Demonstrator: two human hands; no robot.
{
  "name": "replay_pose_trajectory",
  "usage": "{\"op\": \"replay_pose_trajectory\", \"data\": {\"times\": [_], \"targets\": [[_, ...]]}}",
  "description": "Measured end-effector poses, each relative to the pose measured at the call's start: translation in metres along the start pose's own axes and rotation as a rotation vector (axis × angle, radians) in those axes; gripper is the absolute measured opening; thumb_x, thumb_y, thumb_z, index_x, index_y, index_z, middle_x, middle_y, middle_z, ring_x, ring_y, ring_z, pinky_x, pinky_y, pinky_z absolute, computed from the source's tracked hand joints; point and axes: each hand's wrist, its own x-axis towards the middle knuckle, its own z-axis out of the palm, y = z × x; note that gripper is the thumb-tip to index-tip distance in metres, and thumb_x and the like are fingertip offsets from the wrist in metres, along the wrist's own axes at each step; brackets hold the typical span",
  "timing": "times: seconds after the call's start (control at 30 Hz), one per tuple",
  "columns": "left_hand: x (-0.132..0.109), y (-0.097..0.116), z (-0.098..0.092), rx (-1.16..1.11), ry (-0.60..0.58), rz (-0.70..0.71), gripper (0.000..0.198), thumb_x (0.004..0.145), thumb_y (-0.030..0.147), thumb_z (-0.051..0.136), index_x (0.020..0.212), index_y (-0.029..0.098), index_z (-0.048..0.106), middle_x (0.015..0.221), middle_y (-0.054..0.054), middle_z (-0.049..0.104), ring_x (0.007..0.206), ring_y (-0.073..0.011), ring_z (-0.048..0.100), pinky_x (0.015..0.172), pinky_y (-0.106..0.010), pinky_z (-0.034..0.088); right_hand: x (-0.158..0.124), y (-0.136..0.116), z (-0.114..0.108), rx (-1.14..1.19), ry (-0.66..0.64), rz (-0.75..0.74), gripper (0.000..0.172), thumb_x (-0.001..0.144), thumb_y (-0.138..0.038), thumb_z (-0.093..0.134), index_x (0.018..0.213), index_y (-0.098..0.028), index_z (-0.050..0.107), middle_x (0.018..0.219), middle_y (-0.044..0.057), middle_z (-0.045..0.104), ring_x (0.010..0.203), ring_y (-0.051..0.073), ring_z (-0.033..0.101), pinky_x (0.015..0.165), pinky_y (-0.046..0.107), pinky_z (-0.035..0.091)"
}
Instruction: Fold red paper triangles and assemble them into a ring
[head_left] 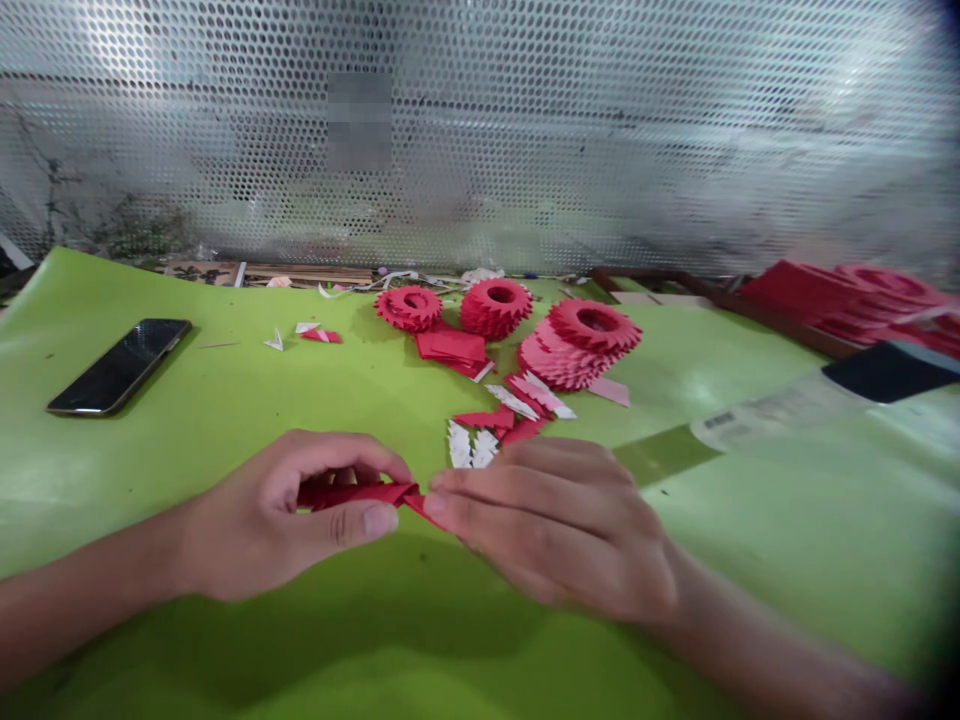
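"Where's the red paper (386, 493)?"
"Seven o'clock from centre."
"Fingers?"
"Left hand (262, 530), at its nine o'clock: clamped on it. Right hand (566, 525), three o'clock: pinching its end."

On the desk (225, 400), a phone (120, 368) lies left, paper rings (495, 320) sit far, behind the hands (251, 525), a tray (787, 325) far right.
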Motion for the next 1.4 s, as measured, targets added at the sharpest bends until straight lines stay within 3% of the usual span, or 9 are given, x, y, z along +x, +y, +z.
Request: {"op": "replay_pose_trajectory", "data": {"times": [0.3,0.47,0.57,0.67,0.8,0.93,1.07,1.23,1.4], "targets": [[-0.001,0.009,0.004,0.104,0.047,0.057,0.029,0.093,0.047,0.067,0.106,0.022,0.077,0.093,-0.004,0.078,0.078,-0.0184,0.071,0.066,-0.024,0.058,-0.002,0.005,0.001,0.061,-0.053,-0.003,0.017,0.093,-0.012,0.072,0.109,-0.016,0.072,0.101,0.003,0.080,0.070,0.011,0.068,0.055,0.027,0.051],[-0.001,0.010,0.010,0.245,0.062,0.184,0.023,0.097,0.040,0.064,0.107,0.023,0.075,0.098,-0.003,0.080,0.080,-0.0181,0.075,0.070,-0.023,0.059,-0.009,0.005,0.012,0.124,-0.022,-0.008,0.019,0.095,-0.010,0.069,0.113,-0.016,0.072,0.105,0.003,0.079,0.068,0.010,0.063,0.056,0.025,0.048],[0.000,0.008,0.008,0.430,0.082,0.346,0.016,0.099,0.029,0.060,0.108,0.022,0.073,0.095,-0.002,0.080,0.076,-0.0167,0.074,0.069,-0.024,0.057,-0.010,0.008,0.019,0.169,0.020,-0.001,0.025,0.092,-0.016,0.073,0.116,-0.015,0.070,0.104,0.004,0.077,0.073,0.011,0.066,0.060,0.025,0.052],[0.001,0.006,0.004,0.671,0.149,0.499,0.018,0.100,0.020,0.057,0.112,0.021,0.070,0.092,-0.003,0.079,0.073,-0.0170,0.072,0.067,-0.026,0.053,-0.004,0.010,0.017,0.382,0.066,0.209,0.038,0.092,-0.037,0.071,0.122,-0.014,0.066,0.098,0.006,0.075,0.076,0.015,0.068,0.062,0.027,0.056],[0.002,0.004,0.002,0.855,0.215,0.601,0.017,0.102,0.020,0.054,0.114,0.017,0.067,0.090,-0.004,0.079,0.070,-0.0180,0.070,0.062,-0.028,0.050,0.006,0.008,0.009,0.676,-0.231,0.710,0.028,0.097,-0.043,0.067,0.093,-0.016,0.072,0.072,0.000,0.069,0.057,0.010,0.058,0.049,0.020,0.045],[0.004,0.000,0.002,0.941,0.239,0.661,0.017,0.103,0.020,0.053,0.114,0.017,0.065,0.091,-0.004,0.079,0.069,-0.0187,0.070,0.062,-0.030,0.049,0.008,0.001,0.009,0.783,-0.359,0.901,0.038,0.098,-0.047,0.064,0.077,-0.015,0.070,0.061,-0.001,0.063,0.050,0.009,0.051,0.042,0.019,0.034],[0.005,-0.001,0.004,0.958,0.229,0.599,0.018,0.103,0.024,0.052,0.117,0.019,0.063,0.091,-0.004,0.079,0.071,-0.0197,0.071,0.062,-0.030,0.050,0.006,-0.005,0.017,0.798,-0.364,0.957,0.039,0.099,-0.047,0.061,0.078,-0.015,0.069,0.061,0.000,0.064,0.050,0.009,0.050,0.042,0.020,0.032],[0.006,-0.003,0.009,0.940,0.117,0.399,0.036,0.100,0.033,0.058,0.134,0.021,0.056,0.111,-0.007,0.080,0.086,-0.0244,0.077,0.070,-0.033,0.055,0.007,-0.008,0.022,0.839,-0.435,0.990,0.040,0.096,-0.052,0.065,0.080,-0.016,0.069,0.062,-0.002,0.063,0.050,0.009,0.050,0.042,0.021,0.031],[0.012,-0.006,0.005,0.960,0.053,0.278,0.031,0.104,0.026,0.045,0.129,0.022,0.062,0.107,-0.007,0.078,0.076,-0.0214,0.074,0.063,-0.030,0.054,0.008,0.029,-0.005,0.601,-0.542,0.959,0.046,0.099,-0.060,0.055,0.095,-0.018,0.076,0.075,0.002,0.072,0.055,0.011,0.058,0.045,0.022,0.036]]}}
